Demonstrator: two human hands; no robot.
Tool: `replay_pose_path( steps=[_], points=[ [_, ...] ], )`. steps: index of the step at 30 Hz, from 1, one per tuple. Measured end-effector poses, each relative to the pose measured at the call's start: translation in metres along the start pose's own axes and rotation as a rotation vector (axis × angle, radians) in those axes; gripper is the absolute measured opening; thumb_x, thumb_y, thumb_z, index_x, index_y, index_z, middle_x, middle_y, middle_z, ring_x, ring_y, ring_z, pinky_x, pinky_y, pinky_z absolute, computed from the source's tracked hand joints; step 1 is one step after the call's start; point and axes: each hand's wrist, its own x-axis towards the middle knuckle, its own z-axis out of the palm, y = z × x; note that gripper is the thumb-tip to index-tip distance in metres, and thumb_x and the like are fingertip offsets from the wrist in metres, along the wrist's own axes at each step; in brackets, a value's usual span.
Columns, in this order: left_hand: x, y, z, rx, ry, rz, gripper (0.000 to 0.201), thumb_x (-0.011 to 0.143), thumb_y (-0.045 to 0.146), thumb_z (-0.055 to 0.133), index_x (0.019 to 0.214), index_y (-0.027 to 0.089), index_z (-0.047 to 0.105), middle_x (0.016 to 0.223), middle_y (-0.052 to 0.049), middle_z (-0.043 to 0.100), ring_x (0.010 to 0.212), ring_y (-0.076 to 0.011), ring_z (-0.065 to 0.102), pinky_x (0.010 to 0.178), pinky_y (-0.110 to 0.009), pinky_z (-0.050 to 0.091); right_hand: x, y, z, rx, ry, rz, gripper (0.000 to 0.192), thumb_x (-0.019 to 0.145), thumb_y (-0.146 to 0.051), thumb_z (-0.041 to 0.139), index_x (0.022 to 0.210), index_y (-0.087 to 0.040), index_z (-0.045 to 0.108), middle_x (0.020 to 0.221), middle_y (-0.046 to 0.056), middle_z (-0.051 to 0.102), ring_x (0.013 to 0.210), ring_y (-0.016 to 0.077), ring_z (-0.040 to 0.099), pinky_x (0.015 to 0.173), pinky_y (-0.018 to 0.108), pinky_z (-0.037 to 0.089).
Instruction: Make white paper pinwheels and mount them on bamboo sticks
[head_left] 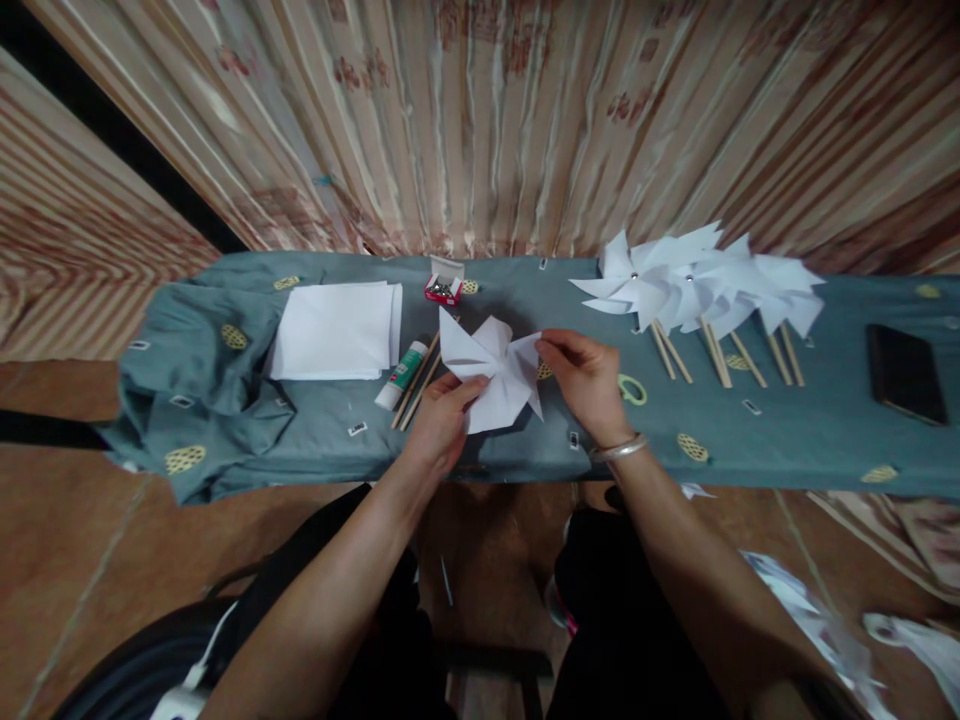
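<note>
A partly folded white paper pinwheel point(491, 375) lies over the front of a narrow table covered in grey-green cloth point(787, 440). My left hand point(442, 415) grips its lower left edge. My right hand point(581, 380), with a metal bangle on the wrist, pinches the paper's right flap. Beside my left hand lie wooden sticks point(416, 385) and a glue stick point(401, 375) with a green label. A green scissors handle point(632, 390) shows just right of my right hand.
A stack of white paper point(334, 330) lies at the left. A small red box of pins point(444, 288) sits at the back. Several finished pinwheels on sticks point(705, 290) lie at the right, a black phone point(904, 372) farther right. Paper scraps point(825, 620) litter the floor.
</note>
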Motion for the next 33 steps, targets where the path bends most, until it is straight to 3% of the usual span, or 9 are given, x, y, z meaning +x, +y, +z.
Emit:
replay_pose_path(
  steps=[4,9,21,33],
  points=[
    [-0.002,-0.002,0.002,0.015,-0.007,0.017,0.037,0.043,0.023,0.086,0.077,0.013,0.073,0.07,-0.004,0.074,0.073,-0.0214,0.07,0.077,-0.033,0.053,-0.011,-0.018,-0.005,-0.249,-0.112,-0.3,0.017,0.09,-0.023,0.058,0.096,-0.022,0.074,0.098,0.004,0.076,0.094,0.0204,0.068,0.087,0.037,0.053],
    [-0.006,-0.002,0.004,0.058,-0.08,-0.013,0.035,0.045,0.023,0.087,0.075,0.012,0.073,0.072,-0.005,0.075,0.073,-0.0208,0.069,0.074,-0.031,0.052,-0.024,-0.026,-0.004,-0.445,-0.179,-0.504,0.021,0.094,-0.02,0.052,0.103,-0.019,0.072,0.101,0.008,0.075,0.096,0.022,0.066,0.09,0.038,0.053],
    [-0.007,-0.003,0.005,0.027,-0.021,-0.012,0.036,0.042,0.021,0.087,0.074,0.012,0.072,0.069,-0.004,0.074,0.067,-0.0192,0.067,0.07,-0.03,0.051,-0.028,-0.03,-0.001,-0.576,-0.217,-0.633,0.023,0.094,-0.015,0.05,0.104,-0.013,0.07,0.101,0.011,0.074,0.094,0.0236,0.064,0.089,0.038,0.055],
    [-0.006,-0.005,0.003,0.035,-0.026,0.003,0.036,0.044,0.022,0.086,0.076,0.011,0.072,0.072,-0.005,0.074,0.071,-0.0209,0.068,0.074,-0.032,0.052,-0.029,-0.029,0.001,-0.631,-0.226,-0.661,0.023,0.094,-0.015,0.049,0.104,-0.013,0.071,0.102,0.01,0.074,0.092,0.0228,0.063,0.087,0.035,0.054]
  ],
)
